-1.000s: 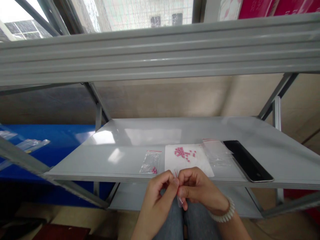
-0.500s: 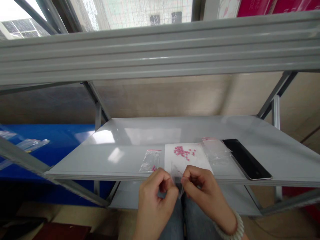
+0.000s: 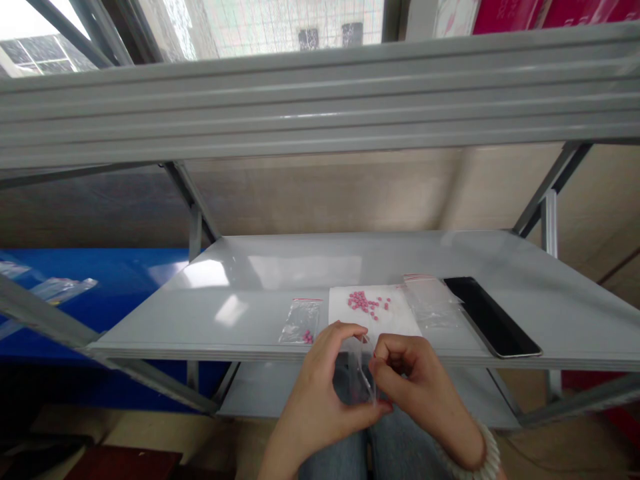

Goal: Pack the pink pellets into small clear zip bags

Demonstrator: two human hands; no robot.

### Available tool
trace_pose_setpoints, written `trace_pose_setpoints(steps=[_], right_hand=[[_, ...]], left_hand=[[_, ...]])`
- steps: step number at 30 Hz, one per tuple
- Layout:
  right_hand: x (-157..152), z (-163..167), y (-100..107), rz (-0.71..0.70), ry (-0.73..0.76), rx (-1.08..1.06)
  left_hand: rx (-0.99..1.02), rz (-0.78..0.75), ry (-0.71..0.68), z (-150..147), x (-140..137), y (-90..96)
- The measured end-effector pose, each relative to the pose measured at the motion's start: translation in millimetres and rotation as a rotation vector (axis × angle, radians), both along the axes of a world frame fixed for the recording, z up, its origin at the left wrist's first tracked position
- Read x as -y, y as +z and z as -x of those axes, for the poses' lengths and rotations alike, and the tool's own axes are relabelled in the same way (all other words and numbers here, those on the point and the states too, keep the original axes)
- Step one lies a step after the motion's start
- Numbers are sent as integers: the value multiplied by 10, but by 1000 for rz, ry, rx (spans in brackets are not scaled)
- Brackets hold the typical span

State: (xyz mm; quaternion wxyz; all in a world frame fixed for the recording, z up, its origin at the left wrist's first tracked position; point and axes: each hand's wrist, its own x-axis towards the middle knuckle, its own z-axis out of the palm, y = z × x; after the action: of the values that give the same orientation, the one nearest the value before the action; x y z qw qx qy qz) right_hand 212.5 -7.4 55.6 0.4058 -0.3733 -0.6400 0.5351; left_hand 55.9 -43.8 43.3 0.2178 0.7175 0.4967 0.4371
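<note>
A small clear zip bag (image 3: 361, 377) is up between my two hands, in front of the shelf edge. My left hand (image 3: 325, 393) curves round it in a wide C, fingertips at its upper end and thumb at its lower end. With thumb and finger, my right hand (image 3: 407, 370) pinches the bag's right side. Just beyond the hands lies a white paper sheet (image 3: 340, 320), bearing a loose pile of pink tablets (image 3: 361, 303). Left of the paper, a clear zip bag with a red seal line (image 3: 300, 320) holds several pink tablets (image 3: 307, 337).
Right of the paper are flat clear zip bags (image 3: 433, 300), beside a black phone-like slab (image 3: 493, 317). All lie on a grey shelf (image 3: 240, 260) under a thick ridged crossbar (image 3: 320, 107). A blue surface (image 3: 120, 280) with more clear bags (image 3: 60, 290) is at left.
My left hand has gone from a pinch on the bag to a wide span, fingers above and thumb below. The bag looks spread wider; my right hand keeps its pinch, slightly further right.
</note>
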Motion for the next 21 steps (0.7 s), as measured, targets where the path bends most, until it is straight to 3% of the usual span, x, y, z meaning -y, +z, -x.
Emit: trace_pose_setpoints(steps=[13,15,18,21], right_hand=[[-27,-47,30,-28,34,23],[-10,-53,33,-110,-63,32],[33,-47,39,-379,-230,43],[68,-8,9,-600,-272,147]], left_hand=[[397,61,-118,4,-72,-109],[426,60,-105,-22,-76,-90],[339,10,33,-78,-71,-63],[186,-58,180,-138,-69,-57]])
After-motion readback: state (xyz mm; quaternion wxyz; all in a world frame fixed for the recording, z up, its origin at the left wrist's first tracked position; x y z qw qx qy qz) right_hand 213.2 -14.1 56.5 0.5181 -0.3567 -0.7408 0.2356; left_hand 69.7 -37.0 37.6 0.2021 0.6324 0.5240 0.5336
